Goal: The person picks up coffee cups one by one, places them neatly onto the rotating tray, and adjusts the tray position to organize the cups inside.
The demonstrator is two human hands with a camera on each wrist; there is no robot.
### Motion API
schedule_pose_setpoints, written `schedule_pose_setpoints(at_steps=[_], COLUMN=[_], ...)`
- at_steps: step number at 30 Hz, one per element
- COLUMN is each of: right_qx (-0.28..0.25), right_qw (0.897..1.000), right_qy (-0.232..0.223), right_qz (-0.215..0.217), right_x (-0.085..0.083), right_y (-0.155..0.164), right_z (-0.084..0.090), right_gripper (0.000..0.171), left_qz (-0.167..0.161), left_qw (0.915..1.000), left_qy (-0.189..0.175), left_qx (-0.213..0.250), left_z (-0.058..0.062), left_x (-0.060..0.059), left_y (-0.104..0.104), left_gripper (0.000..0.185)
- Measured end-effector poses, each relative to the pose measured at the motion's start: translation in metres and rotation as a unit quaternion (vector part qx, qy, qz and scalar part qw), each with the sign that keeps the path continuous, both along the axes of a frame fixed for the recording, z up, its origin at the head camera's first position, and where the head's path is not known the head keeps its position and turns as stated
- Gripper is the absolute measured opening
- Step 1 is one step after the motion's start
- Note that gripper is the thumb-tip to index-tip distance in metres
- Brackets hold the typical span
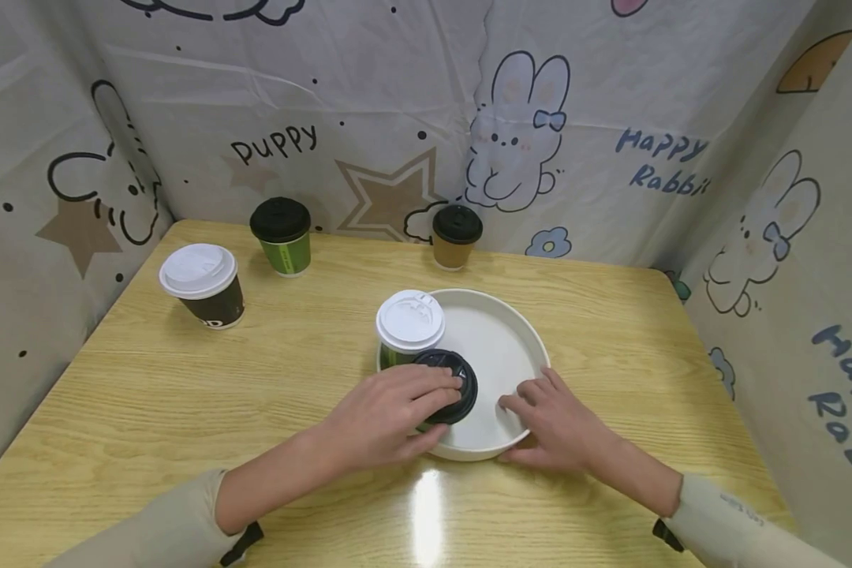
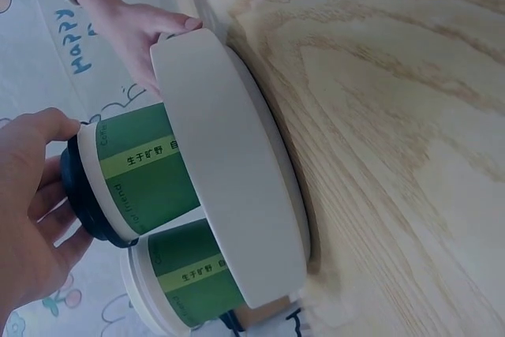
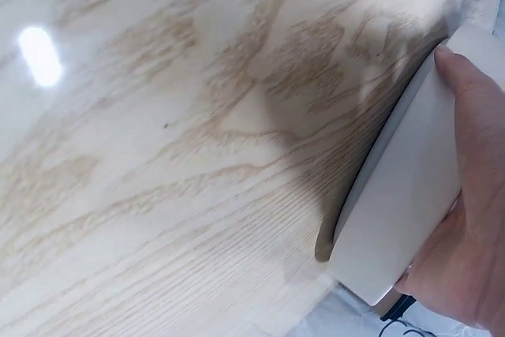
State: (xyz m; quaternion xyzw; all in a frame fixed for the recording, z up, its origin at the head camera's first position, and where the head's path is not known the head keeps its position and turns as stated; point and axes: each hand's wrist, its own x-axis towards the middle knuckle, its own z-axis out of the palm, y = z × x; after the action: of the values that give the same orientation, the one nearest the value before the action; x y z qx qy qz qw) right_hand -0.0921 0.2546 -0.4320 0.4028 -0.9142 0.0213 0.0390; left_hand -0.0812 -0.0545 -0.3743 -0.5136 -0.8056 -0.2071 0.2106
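Two hands: left hand clasps black-lidded cup (in tray).

Both forearms are seen entering from the bottom edge of the head view, each covered by a pale sleeve pushed back from the wrist; the left hand is held at lower centre, palm down, its fingers curled forward and its thumb tucked low on the near side; in the left wrist view the fingers are seen bent at the left edge; the right hand is placed just right of centre, fingers spread and gently bent, thumb laid straight along an edge.
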Motion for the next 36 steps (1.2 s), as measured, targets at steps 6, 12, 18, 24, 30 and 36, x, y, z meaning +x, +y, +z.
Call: schedule_pose_setpoints(at_steps=[6, 12, 18, 24, 30, 36], right_qx=[-0.004, -0.007, -0.01, -0.007, 0.002, 0.005], right_qw=[1.0, 0.999, 0.998, 0.997, 0.995, 0.993], right_qy=[0.01, 0.021, 0.02, 0.023, 0.012, 0.023], right_qz=[-0.018, -0.035, -0.057, -0.079, -0.104, -0.116], right_x=[0.007, 0.014, 0.02, 0.026, 0.032, 0.038], right_y=[-0.006, -0.013, -0.02, -0.027, -0.036, -0.045], right_z=[-0.001, 0.0, -0.002, -0.002, 0.003, 0.004], right_gripper=[0.072, 0.072, 0.07, 0.07, 0.069, 0.065], left_qz=[0.004, 0.007, 0.005, 0.012, 0.024, 0.026], left_qw=[0.9999, 0.9999, 0.9997, 0.9995, 0.9993, 0.9993], left_qy=[-0.012, -0.011, -0.001, -0.009, -0.014, -0.015], left_qx=[-0.007, 0.005, 0.024, 0.03, 0.027, 0.021], left_z=[0.0, -0.002, -0.004, -0.002, 0.001, 0.003], left_x=[-0.004, -0.007, -0.012, -0.015, -0.017, -0.02], left_y=[-0.004, -0.006, -0.007, -0.009, -0.008, -0.009], left_gripper=[0.035, 0.034, 0.032, 0.027, 0.026, 0.024])
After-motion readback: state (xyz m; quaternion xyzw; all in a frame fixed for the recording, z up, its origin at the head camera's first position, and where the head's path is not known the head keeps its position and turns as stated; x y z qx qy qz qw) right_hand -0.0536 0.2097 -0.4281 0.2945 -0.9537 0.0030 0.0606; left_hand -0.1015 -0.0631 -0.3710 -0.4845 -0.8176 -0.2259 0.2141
